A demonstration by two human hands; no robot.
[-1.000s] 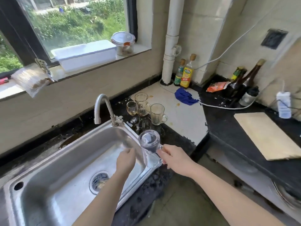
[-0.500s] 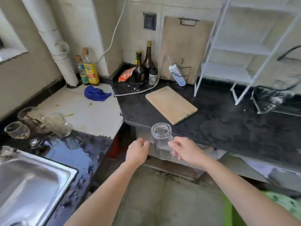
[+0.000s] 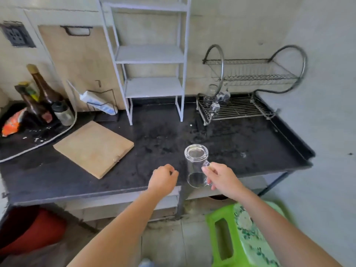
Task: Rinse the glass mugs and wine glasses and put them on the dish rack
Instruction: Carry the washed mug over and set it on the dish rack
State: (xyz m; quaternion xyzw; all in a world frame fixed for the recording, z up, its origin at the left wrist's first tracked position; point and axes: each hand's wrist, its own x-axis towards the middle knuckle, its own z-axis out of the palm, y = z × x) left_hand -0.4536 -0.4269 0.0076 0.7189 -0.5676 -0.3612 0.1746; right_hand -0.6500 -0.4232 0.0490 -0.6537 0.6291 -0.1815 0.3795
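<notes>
My right hand (image 3: 222, 178) grips a clear glass mug (image 3: 195, 165) by its handle, holding it upright above the front edge of the black counter (image 3: 165, 135). My left hand (image 3: 163, 179) hovers just left of the mug with fingers curled and nothing in it. The wire dish rack (image 3: 240, 108) stands at the back right of the counter. Several glasses (image 3: 216, 99) sit at the left end of its lower tier.
A wooden cutting board (image 3: 94, 148) lies left of centre on the counter. A white shelf unit (image 3: 152, 60) stands at the back. Bottles (image 3: 38, 97) and a cable sit at the far left. A green stool (image 3: 242, 236) and a red bucket (image 3: 32, 228) stand on the floor.
I have turned right from the sink to the counter with the dish rack. My right hand carried the mug along and my left hand stayed beside it.
</notes>
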